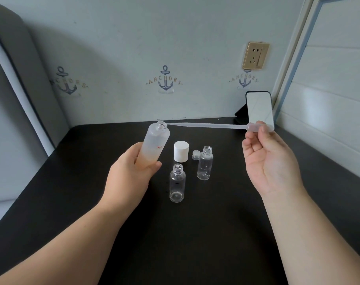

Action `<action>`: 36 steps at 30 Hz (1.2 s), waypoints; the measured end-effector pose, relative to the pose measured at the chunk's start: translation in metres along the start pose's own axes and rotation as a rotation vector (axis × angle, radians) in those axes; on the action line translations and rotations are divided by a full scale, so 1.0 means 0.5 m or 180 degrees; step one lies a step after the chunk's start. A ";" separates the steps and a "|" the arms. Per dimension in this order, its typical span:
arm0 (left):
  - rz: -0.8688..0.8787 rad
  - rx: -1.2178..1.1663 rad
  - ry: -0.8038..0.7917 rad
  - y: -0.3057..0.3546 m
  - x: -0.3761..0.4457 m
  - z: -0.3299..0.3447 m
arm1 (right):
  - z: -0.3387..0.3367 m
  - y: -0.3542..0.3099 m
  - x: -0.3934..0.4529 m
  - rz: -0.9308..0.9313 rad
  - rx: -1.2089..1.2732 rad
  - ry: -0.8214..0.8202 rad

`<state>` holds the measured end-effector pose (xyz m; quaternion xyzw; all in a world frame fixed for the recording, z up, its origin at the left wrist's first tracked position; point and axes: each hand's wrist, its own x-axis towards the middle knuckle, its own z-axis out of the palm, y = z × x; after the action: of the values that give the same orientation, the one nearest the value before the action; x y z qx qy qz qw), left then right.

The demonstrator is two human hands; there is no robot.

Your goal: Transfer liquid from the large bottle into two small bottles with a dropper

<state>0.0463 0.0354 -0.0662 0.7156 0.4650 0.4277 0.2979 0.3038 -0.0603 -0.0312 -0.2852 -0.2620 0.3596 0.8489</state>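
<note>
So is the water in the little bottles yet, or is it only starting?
Only starting. Done: the white cap is off and both small bottles stand open. Right now the left hand holds the large bottle tilted, and the right hand pinches the dropper, tip at its mouth. Left: both small bottles look empty.

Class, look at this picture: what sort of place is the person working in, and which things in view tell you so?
Probably a room in a home, not a laboratory. The wall has anchor-print wallpaper and a gold wall socket, a phone is propped at the back of the dark table, and a grey cushioned surface stands at left.
</note>
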 end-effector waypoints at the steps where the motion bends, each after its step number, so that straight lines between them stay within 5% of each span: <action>1: 0.0011 0.0030 0.0013 0.003 0.000 -0.001 | 0.000 -0.002 0.000 -0.0025 -0.0016 0.0000; 36: 0.0270 0.0687 0.0125 -0.011 0.003 -0.004 | 0.044 -0.025 0.020 -0.0464 -0.0630 -0.0130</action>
<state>0.0424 0.0391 -0.0693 0.7541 0.4834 0.4013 0.1916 0.3012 -0.0536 -0.0052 -0.3404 -0.3334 0.2751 0.8350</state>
